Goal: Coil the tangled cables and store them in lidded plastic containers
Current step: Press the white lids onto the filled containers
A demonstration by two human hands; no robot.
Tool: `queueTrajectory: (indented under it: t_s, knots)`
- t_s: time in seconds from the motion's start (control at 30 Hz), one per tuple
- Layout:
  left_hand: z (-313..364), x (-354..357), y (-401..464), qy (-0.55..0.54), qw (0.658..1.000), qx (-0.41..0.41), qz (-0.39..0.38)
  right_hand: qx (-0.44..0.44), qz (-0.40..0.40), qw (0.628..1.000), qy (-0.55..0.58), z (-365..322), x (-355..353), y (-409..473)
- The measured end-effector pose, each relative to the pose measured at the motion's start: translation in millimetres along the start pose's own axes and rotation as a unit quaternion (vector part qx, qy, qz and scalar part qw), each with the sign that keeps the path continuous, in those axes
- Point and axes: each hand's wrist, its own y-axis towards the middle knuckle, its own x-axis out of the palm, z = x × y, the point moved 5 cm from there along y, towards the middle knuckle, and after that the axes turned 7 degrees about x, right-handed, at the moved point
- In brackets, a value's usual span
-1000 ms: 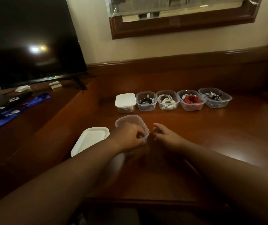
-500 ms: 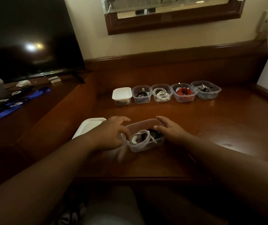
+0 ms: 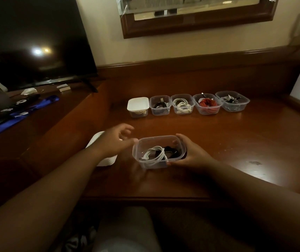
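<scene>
Clear container gripped by right hand, left hand released, near desk edge.

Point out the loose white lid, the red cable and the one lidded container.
loose white lid (image 3: pixel 107 161), head view, near corner.
red cable (image 3: pixel 208 103), head view, middle of the coil.
lidded container (image 3: pixel 138 104), head view, lid top.

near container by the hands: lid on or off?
Off. The near container is open-topped, with a white cable and a black one visible inside. The right hand holds its side; a white lid lies left of it.
</scene>
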Motion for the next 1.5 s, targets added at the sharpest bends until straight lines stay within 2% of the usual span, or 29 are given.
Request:
queueTrajectory:
  t_s: [0.07,0.2,0.37,0.47,0.8,0.9,0.97,1.03,1.1,1.2,1.37,1.5]
  knots:
    - [-21.1,-19.5,4.0,0.090,0.991,-0.056,0.082,0.000,0.006,1.000,0.006,1.7,-0.6,1.4]
    - [-47.3,-25.6,1.8,0.225,0.967,-0.120,0.031,-0.001,0.011,1.000,0.008,1.5,-1.4,2.9]
    - [-39.4,-21.1,2.4,0.251,0.962,-0.103,0.010,-0.005,0.025,1.000,-0.006,1.2,-1.8,2.4]
    - [-31.3,-15.3,5.1,0.304,0.948,-0.093,-0.018,-0.007,0.031,0.999,-0.013,0.6,-2.0,1.6]
    - [-27.4,-7.9,6.3,0.413,0.905,-0.090,-0.043,0.000,0.033,0.999,-0.022,-1.3,-1.5,-0.3]
    - [-29.6,-16.1,6.5,0.412,0.905,-0.102,-0.038,-0.001,0.034,0.999,-0.031,-1.4,-1.9,-0.2]
    - [-19.0,-22.6,4.3,0.386,0.919,-0.082,-0.007,0.000,0.034,0.999,-0.033,-1.8,-1.9,-0.5]
    - [2.9,-21.3,0.8,0.332,0.942,-0.028,0.032,0.000,0.034,0.999,-0.033,-2.0,-2.1,-0.6]
    - [29.7,-9.7,-7.5,0.285,0.957,0.047,0.034,0.003,0.031,0.999,-0.031,-1.3,-1.8,-0.2]
    - [60.6,19.7,-18.7,0.268,0.952,0.146,-0.004,0.005,0.024,0.999,-0.020,-1.0,-2.0,0.4]
    - [69.0,49.5,-16.7,0.233,0.939,0.251,-0.009,0.005,0.018,1.000,0.014,-2.2,-2.1,-0.6]
    - [59.5,59.6,-13.1,0.182,0.959,0.216,-0.036,-0.004,0.031,0.999,0.008,-0.1,-3.2,-0.6]
